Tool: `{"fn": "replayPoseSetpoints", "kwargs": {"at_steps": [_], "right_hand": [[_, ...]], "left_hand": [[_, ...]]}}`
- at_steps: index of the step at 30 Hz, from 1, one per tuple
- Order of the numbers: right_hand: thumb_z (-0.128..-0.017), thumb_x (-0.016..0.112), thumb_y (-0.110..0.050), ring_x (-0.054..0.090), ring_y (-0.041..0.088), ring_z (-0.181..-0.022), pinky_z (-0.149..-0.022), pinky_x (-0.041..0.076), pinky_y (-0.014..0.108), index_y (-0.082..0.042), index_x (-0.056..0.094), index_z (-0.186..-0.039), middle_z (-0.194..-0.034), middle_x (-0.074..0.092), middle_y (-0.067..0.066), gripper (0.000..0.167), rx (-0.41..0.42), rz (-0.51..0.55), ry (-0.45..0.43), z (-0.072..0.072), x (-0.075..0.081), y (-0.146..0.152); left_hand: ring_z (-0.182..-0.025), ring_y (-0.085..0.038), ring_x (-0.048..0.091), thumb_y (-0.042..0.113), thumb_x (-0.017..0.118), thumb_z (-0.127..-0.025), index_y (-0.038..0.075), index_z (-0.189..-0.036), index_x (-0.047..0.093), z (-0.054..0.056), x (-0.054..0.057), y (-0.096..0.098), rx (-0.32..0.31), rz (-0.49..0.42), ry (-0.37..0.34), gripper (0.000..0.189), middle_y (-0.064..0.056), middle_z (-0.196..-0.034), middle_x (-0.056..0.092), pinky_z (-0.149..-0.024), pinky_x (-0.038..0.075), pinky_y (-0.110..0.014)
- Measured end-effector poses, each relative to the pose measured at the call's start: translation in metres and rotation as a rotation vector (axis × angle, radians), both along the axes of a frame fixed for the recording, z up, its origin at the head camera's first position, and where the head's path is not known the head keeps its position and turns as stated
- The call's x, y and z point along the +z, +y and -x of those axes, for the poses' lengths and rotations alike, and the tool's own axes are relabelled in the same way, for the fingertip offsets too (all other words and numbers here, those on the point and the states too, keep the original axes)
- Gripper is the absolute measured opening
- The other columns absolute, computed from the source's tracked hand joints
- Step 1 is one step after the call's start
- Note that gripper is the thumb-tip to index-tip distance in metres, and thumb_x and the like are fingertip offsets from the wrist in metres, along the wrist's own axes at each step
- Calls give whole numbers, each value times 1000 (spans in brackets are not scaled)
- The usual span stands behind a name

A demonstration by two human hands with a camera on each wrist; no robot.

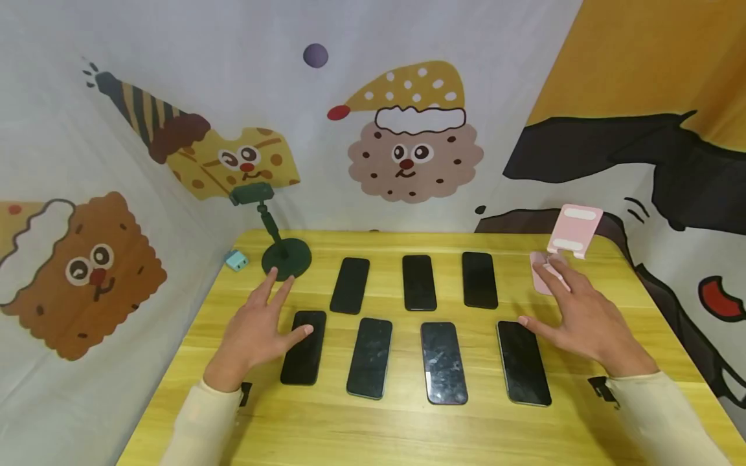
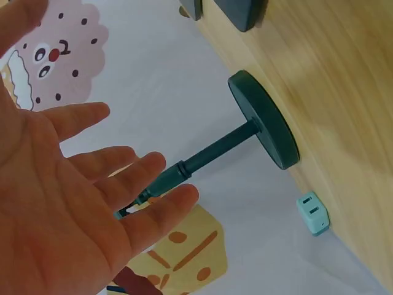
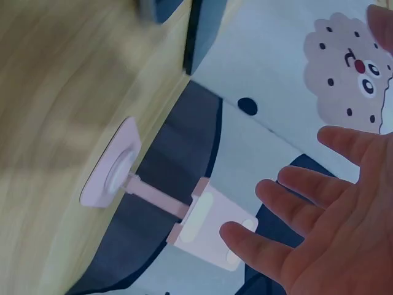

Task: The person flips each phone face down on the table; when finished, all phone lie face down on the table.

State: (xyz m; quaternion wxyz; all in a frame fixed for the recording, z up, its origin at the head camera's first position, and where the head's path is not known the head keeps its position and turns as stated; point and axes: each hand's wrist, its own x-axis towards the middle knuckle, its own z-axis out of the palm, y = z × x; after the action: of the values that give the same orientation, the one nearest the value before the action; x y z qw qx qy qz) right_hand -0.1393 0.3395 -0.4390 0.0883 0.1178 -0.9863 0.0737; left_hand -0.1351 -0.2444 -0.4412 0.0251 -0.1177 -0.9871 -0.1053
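**Left hand (image 1: 253,333) and right hand (image 1: 588,320) hovering above phones (image 1: 419,283)**

Both are holding nothing, their fingers extending loosely. The left is hanging over the near-left phone (image 1: 302,364), near a green stand (image 1: 291,259); the right, by the near-right phone (image 1: 524,364) and a pink stand (image 1: 576,226). A blue adapter (image 1: 237,260) is sitting far left. Seven phones are lying on the wooden surface (image 1: 396,433), three far, four near.

Phones (image 1: 419,283) on table (image 1: 402,440), three behind four. Stand (image 1: 291,256) back left, charger (image 1: 236,260) left of it; holder (image 1: 575,229) back right.
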Motion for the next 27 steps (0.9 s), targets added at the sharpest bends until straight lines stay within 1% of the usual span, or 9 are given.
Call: {"fn": "replayPoseSetpoints", "kwargs": {"at_steps": [4,7,10,13,16,22,24,27], "right_hand": [[-86,75,-68,39,54,-146,-96,43,83,-27,21,-171,-178,17,14,108,10,43,7,-3,2,-2],[-87,76,-65,41,55,-144,-97,43,81,-23,29,-169,-173,27,19,104,14,72,13,-6,5,-4],[-88,77,-63,42,54,-143,-99,41,81,-18,33,-167,-168,34,23,100,13,101,5,-9,6,-4],[-90,77,-61,42,55,-142,-101,40,82,-15,34,-166,-165,37,24,99,8,128,-16,-12,3,-4],[-92,76,-58,44,56,-139,-100,40,82,-13,36,-165,-164,38,26,95,6,163,-32,-15,0,-4],[-95,79,-44,46,58,-137,-99,41,81,-11,40,-162,-166,36,29,84,31,233,-21,-19,-7,-3],[-95,80,-40,48,58,-135,-97,43,81,-11,42,-161,-165,37,28,81,40,255,-17,-21,-9,-2],[-95,81,-35,55,53,-128,-92,50,76,-10,45,-158,-158,46,27,77,60,304,-24,-23,-12,-3]], "left_hand": [[-151,-52,37,64,73,-92,15,-169,29,-2,1,9,-20,-37,19,101,-21,-176,17,-95,56,-65],[-147,-52,43,58,76,-93,13,-167,33,-6,3,21,-55,-83,19,97,-22,-174,21,-87,60,-60],[-145,-50,48,56,76,-93,13,-166,35,-9,5,35,-97,-113,23,94,-22,-173,24,-84,61,-57],[-143,-46,51,54,76,-94,13,-165,37,-8,7,49,-132,-130,34,91,-21,-172,27,-87,61,-57],[-142,-42,53,53,75,-96,14,-165,38,-6,6,61,-156,-142,33,88,-20,-171,29,-91,60,-56],[-139,-37,56,48,75,-98,16,-163,42,2,0,84,-183,-200,5,80,-18,-166,37,-101,57,-54],[-138,-37,57,48,74,-99,16,-162,43,5,-1,92,-190,-211,-8,77,-17,-165,39,-104,56,-54],[-134,-36,60,50,71,-100,17,-161,44,6,-3,104,-201,-231,-31,74,-15,-163,41,-104,57,-53]]}}
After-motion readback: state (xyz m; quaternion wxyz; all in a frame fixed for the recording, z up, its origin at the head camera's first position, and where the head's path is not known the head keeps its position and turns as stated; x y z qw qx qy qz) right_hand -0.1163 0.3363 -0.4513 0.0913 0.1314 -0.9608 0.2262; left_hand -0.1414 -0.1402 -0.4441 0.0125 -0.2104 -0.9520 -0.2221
